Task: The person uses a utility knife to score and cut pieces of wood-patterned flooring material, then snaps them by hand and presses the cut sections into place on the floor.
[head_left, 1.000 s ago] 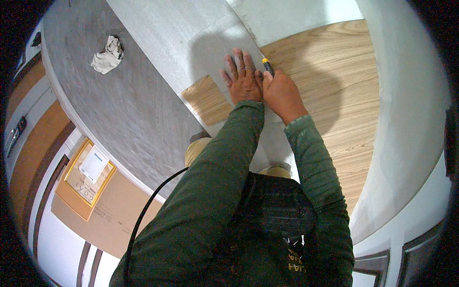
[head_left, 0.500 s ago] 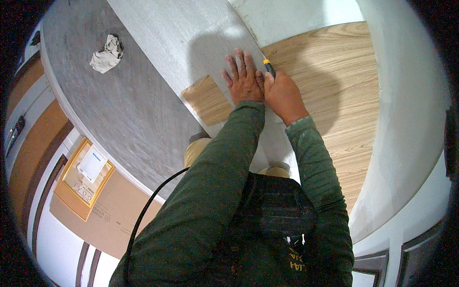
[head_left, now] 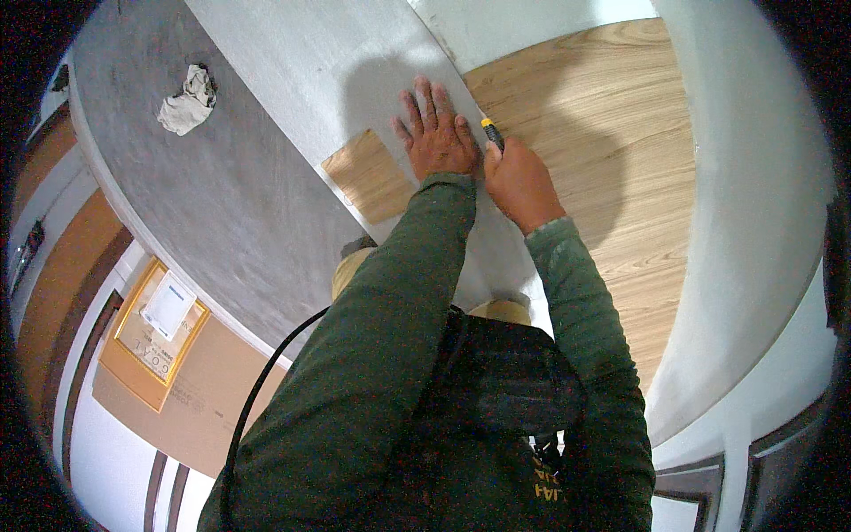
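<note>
My left hand [head_left: 436, 142] lies spread flat on a long pale grey board [head_left: 310, 89]. My right hand [head_left: 519, 182] grips a black-and-yellow handled cutter [head_left: 492, 131] just right of the left thumb, its tip at the board's right edge. Beyond that edge lies a wood-grain sheet [head_left: 620, 142], curved along its far side. A small wood-grain piece [head_left: 362, 177] is on the grey board, left of my left hand.
A dark grey surface [head_left: 239, 195] at left carries a crumpled whitish cloth [head_left: 186, 102]. A yellow-framed board with a white card [head_left: 168, 301] and cardboard [head_left: 204, 408] are at lower left. A pale surface [head_left: 745, 177] borders the right. A black cable [head_left: 257, 381] runs beside my left arm.
The whole view has shifted slightly. My right hand has drawn the cutter a little toward me along the board edge, while my left hand stays pressed in place.
</note>
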The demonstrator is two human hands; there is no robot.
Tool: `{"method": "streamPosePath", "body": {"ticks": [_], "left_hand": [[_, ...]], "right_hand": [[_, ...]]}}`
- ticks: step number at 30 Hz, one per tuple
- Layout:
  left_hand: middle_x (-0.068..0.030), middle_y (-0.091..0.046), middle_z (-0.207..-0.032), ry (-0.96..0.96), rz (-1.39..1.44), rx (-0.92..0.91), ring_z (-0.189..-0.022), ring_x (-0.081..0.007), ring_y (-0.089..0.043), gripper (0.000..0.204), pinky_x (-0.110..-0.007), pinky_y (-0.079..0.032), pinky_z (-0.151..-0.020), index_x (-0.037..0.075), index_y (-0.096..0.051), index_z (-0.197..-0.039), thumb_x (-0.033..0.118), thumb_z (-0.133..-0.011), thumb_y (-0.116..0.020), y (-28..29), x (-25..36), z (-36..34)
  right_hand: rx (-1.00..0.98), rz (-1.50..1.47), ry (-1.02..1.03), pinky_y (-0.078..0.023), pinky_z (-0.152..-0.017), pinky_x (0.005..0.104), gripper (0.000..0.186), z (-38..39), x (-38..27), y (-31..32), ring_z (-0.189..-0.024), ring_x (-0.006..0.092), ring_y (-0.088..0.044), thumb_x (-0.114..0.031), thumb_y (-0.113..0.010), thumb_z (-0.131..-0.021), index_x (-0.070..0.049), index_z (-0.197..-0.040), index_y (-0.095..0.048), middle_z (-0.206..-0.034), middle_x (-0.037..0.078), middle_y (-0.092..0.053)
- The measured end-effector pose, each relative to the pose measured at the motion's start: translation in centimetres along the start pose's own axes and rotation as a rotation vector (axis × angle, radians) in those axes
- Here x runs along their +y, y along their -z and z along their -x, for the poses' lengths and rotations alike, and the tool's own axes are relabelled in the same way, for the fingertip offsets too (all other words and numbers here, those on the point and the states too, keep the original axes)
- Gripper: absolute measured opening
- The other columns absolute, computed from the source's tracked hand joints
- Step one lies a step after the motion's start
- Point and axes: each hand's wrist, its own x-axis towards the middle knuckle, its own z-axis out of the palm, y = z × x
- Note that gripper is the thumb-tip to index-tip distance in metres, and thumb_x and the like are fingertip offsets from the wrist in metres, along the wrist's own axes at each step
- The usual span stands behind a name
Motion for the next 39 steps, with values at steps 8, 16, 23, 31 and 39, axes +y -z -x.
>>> {"method": "streamPosePath", "body": {"ticks": [8, 16, 23, 31, 39], "left_hand": [[-0.01, -0.02, -0.164, 0.009, 0.065, 0.032, -0.152, -0.0354, -0.01, 0.06, -0.06, -0.003, -0.118, 0.008, -0.035, -0.151, 0.029, -0.095, -0.042, -0.4, -0.1, 0.0], [-0.0097, -0.02, -0.164, 0.001, 0.038, 0.057, -0.152, -0.0356, -0.011, 0.062, -0.062, -0.005, -0.118, 0.008, -0.032, -0.153, 0.03, -0.095, -0.041, -0.6, -0.5, 0.1], [-0.0101, -0.02, -0.164, 0.007, 0.029, 0.043, -0.152, -0.0355, -0.01, 0.062, -0.061, -0.006, -0.118, 0.008, -0.03, -0.153, 0.031, -0.096, -0.038, -0.2, 0.0, 0.0], [-0.0111, -0.02, -0.163, -0.001, 0.018, 0.064, -0.151, -0.0357, -0.011, 0.061, -0.061, -0.006, -0.118, 0.007, -0.03, -0.153, 0.031, -0.097, -0.036, 0.0, 0.0, 0.1], [-0.0108, -0.018, -0.164, -0.004, 0.038, 0.064, -0.152, -0.0347, -0.01, 0.061, -0.06, -0.005, -0.118, 0.007, -0.03, -0.153, 0.031, -0.098, -0.034, 0.2, 0.6, 0.2]], "right_hand": [[-0.012, -0.038, 0.014, -0.049, -0.074, 0.0568, 0.038, 0.2, 0.5, -0.2, -0.081, 0.0512, -0.062, -0.031, -0.05, -0.099, 0.006, -0.091, -0.058, -0.084, 0.032, -0.063], [-0.025, 0.004, 0.02, -0.049, -0.074, 0.0562, 0.038, 0.8, 1.1, -0.6, -0.082, 0.0506, -0.062, -0.031, -0.05, -0.098, 0.005, -0.093, -0.058, -0.086, 0.032, -0.064], [-0.063, -0.024, -0.017, -0.048, -0.076, 0.0566, 0.037, 2.0, 2.2, -0.2, -0.084, 0.0501, -0.062, -0.031, -0.052, -0.097, 0.006, -0.096, -0.059, -0.089, 0.032, -0.064], [-0.06, 0.032, -0.043, -0.049, -0.074, 0.0562, 0.035, 4.3, 4.3, -0.6, -0.083, 0.0497, -0.062, -0.03, -0.052, -0.098, 0.005, -0.096, -0.058, -0.087, 0.032, -0.064], [0.04, -0.011, 0.04, -0.049, -0.07, 0.0569, 0.036, 4.7, 5.2, -1.0, -0.078, 0.0499, -0.062, -0.03, -0.052, -0.098, 0.005, -0.092, -0.058, -0.082, 0.031, -0.063]]}}
